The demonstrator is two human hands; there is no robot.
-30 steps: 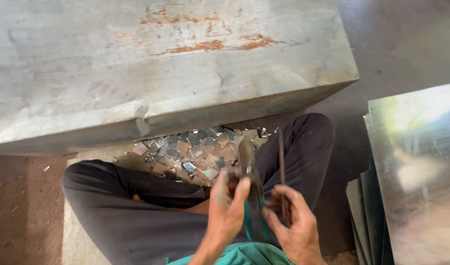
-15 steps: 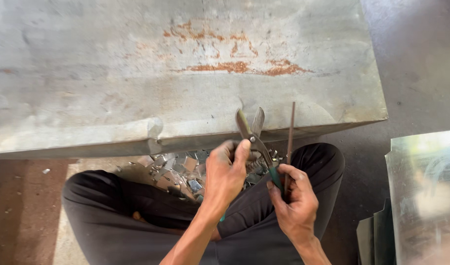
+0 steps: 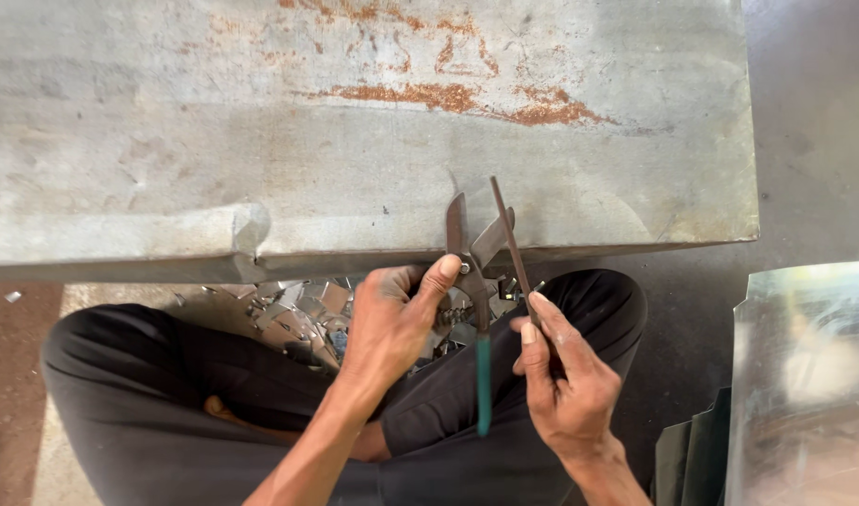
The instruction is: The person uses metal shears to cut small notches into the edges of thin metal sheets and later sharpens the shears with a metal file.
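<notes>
Head view. The left hand (image 3: 392,314) is closed around the pivot region of a pair of metal tin snips with a green-sleeved handle (image 3: 477,309), blades parted at the near edge of a large grey, rust-streaked sheet-metal panel (image 3: 355,122). The right hand (image 3: 565,384) pinches a thin dark metal rod (image 3: 511,244) leaning over the snips. Shiny metal offcuts (image 3: 298,314) lie between the person's dark-trousered legs (image 3: 167,394). Stacked bright metal sheets (image 3: 804,384) lie right.
</notes>
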